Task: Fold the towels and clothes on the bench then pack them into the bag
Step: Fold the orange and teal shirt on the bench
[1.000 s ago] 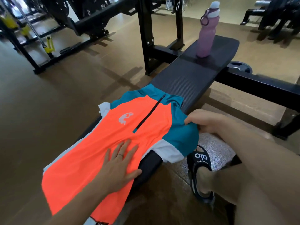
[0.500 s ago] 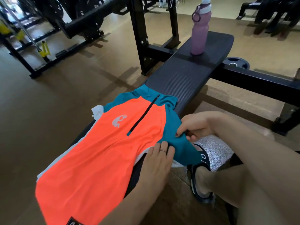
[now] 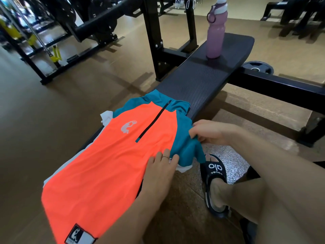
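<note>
Neon-orange and teal zip-neck sports shirt (image 3: 109, 161) lay front-up on the black padded surface (image 3: 198, 81), hem overhanging the near end. Right hand (image 3: 209, 132): fingers clamped on the teal sleeve fabric. Left hand (image 3: 161, 170): fingers straight and together, pressing flat at the sleeve seam. Mauve plastic water bottle (image 3: 216, 30) stood upright at the far end.

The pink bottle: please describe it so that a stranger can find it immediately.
Follow the long black bench to its far end, away from the orange shirt. The pink bottle stands upright there, alone; nothing else on the bench is tall, pink and white-capped.
</note>
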A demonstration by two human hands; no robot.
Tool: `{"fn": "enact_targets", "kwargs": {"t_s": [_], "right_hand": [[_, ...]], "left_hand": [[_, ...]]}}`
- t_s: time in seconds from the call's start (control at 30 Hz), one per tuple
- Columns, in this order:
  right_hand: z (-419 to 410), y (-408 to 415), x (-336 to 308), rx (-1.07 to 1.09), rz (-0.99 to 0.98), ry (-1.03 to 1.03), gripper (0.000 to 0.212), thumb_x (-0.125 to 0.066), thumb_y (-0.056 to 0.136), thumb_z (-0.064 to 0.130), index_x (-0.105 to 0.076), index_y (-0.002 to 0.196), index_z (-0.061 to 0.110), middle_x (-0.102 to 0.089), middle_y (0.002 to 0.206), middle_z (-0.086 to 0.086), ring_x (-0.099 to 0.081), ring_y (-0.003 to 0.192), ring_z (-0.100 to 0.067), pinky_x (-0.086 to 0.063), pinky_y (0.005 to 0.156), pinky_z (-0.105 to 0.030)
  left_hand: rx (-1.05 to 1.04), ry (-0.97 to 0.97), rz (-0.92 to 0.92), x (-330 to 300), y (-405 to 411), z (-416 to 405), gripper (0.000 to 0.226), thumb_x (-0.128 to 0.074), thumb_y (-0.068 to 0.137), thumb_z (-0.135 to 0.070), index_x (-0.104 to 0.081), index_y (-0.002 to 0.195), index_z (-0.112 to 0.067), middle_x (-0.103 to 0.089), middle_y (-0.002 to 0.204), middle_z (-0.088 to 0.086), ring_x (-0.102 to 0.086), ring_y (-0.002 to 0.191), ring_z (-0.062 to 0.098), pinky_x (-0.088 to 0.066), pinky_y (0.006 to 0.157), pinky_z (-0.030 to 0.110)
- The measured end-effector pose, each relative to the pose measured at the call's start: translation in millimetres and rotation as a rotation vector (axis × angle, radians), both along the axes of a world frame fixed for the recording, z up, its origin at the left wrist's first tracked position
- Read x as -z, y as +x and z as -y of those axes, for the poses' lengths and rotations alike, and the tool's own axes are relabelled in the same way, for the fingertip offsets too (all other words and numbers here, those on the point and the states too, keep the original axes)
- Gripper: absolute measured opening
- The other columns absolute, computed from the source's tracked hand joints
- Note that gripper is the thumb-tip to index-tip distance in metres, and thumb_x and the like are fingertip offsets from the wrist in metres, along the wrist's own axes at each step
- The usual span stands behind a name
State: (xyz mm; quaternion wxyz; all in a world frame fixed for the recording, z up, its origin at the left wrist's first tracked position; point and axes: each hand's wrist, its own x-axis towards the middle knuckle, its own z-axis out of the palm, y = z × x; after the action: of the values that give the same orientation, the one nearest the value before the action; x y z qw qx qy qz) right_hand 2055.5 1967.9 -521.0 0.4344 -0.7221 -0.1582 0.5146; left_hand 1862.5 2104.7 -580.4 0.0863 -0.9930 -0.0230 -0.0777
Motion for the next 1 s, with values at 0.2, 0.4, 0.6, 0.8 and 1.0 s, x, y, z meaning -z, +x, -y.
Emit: {"fn": "enact_targets", "kwargs": {"t_s": [0.2,0.4,0.6,0.8,1.0], "right_hand": [[-1.2,-6.0,6.6,0.073,-0.082,-0.070,0.037,-0.051,0.082,0.010,-0.056,0.118,0.007,-0.069,0.115,-0.015,-0.068,0.105,-0.028,-0.052,0.096,-0.043],[4.0,-8.2,1.1,0.100,-0.086,-0.111,0.031,-0.048,0.092,0.009,-0.056,0.122,0.008,-0.069,0.118,-0.016,-0.066,0.109,-0.027,-0.051,0.101,-0.043],[-7.4,-13.6,-19.9,0.219,-0.308,0.109,0.021,-0.053,0.095,0.004,-0.052,0.116,0.007,-0.067,0.089,-0.011,-0.072,0.066,-0.017,-0.056,0.054,-0.028],[-40.6,-30.2,-37.3,0.218,-0.499,0.315,0.008,-0.054,0.095,0.002,-0.061,0.098,0.001,-0.070,0.082,-0.014,-0.073,0.073,-0.020,-0.060,0.069,-0.029],[-69.3,-38.4,-44.3,0.216,-0.501,0.339,0.017,-0.057,0.096,0.006,-0.060,0.112,0.001,-0.071,0.107,-0.019,-0.073,0.093,-0.026,-0.059,0.081,-0.033]], "left_hand": [[0.130,-0.014,-0.009,-4.9,-14.4,11.8,0.025,-0.079,0.072,-0.020,-0.057,0.083,-0.021,-0.054,0.073,0.001,-0.055,0.066,0.026,-0.040,0.056,0.036],[0.083,-0.128,0.032,-23.2,-35.1,25.0,0.016,-0.067,0.084,-0.028,-0.054,0.090,-0.022,-0.054,0.081,0.000,-0.054,0.073,0.023,-0.044,0.062,0.038],[-0.113,-0.723,0.002,-48.9,-13.4,54.0,0.076,-0.076,0.069,-0.057,-0.039,0.127,-0.025,-0.040,0.121,-0.009,-0.044,0.113,0.013,-0.043,0.093,0.027],[-0.438,-1.512,0.220,-65.0,11.2,50.0,0.064,-0.077,0.080,-0.051,-0.050,0.131,-0.025,-0.060,0.125,-0.008,-0.058,0.116,0.000,-0.046,0.095,0.021],[-0.761,-1.894,0.345,-73.2,22.4,4.8,0.019,-0.055,0.102,-0.021,-0.073,0.095,-0.017,-0.076,0.092,0.006,-0.069,0.088,0.020,-0.052,0.078,0.036]]}}
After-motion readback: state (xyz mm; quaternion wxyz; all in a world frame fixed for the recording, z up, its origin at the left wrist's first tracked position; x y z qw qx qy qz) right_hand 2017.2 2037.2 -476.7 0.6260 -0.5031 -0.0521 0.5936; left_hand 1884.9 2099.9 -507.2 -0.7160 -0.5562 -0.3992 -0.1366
